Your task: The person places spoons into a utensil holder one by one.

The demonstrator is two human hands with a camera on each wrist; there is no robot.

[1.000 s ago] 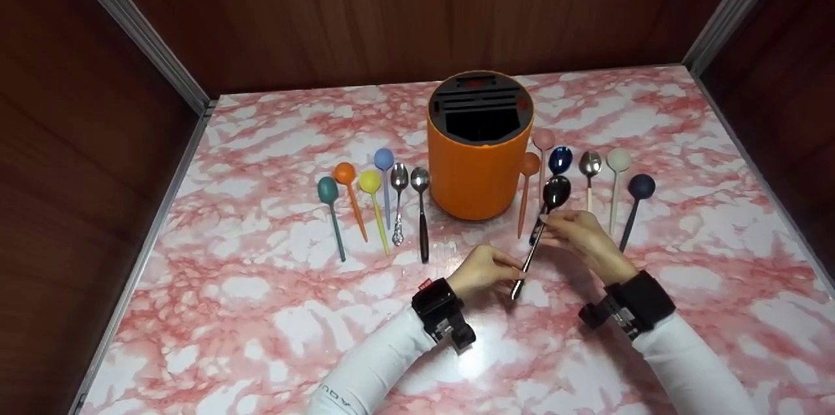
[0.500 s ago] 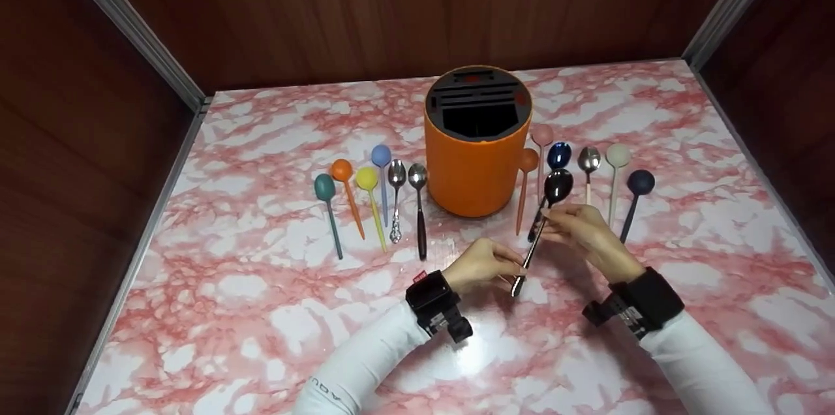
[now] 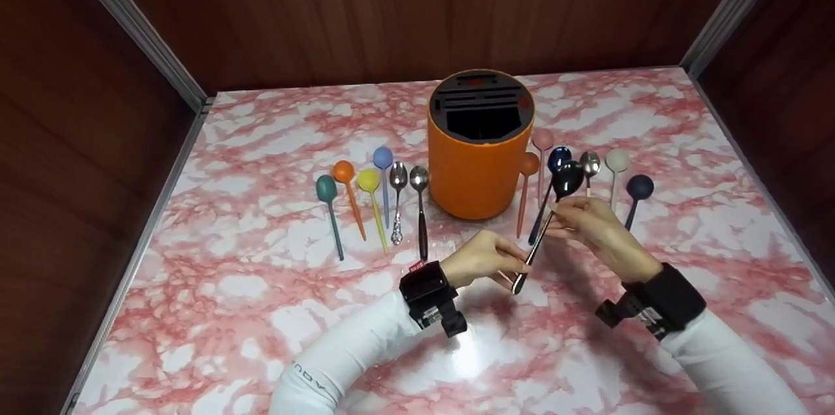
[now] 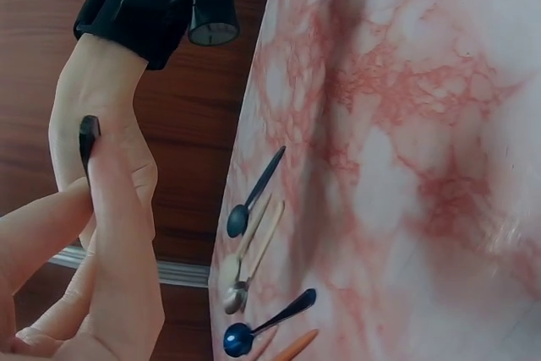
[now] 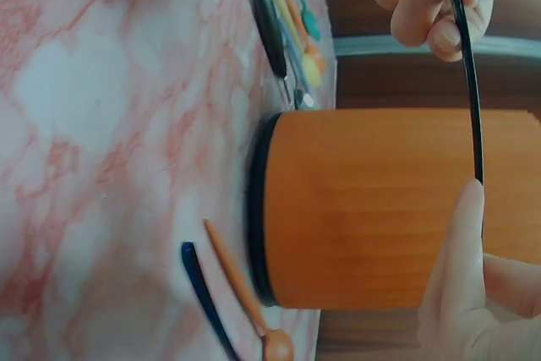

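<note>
Dark metal spoon (image 3: 536, 246): raised above the pink-marbled desk (image 3: 215, 330), slanting, bowl farthest from the person, handle tip nearest.
Sleeve writing: dark capitals (image 3: 309, 376) on the left sleeve (image 3: 346, 343); a Q and an A can be made out, the rest is unclear.
Red tag (image 3: 416, 267): at the left wrist strap (image 3: 425, 290); its print is too small to read.
Left hand (image 3: 484, 258): fingers bent, pinching the handle near its tip, which pokes out past the grip.
Right hand (image 3: 601, 232): thumb and fingers closed on the handle just below the bowl.
Orange cylindrical utensil holder (image 3: 476, 180): upright beyond the hands, with a slotted black top (image 3: 483, 103).
Left row: teal spoon (image 3: 327, 189), orange spoon (image 3: 343, 171), yellow spoon (image 3: 368, 180), light-blue spoon (image 3: 383, 157), ornate-handled silver spoon (image 3: 398, 175), dark-handled silver spoon (image 3: 419, 179).
Blue metallic spoon (image 3: 559, 158): on the desk, partly hidden behind the raised bowl in the head view.
</note>
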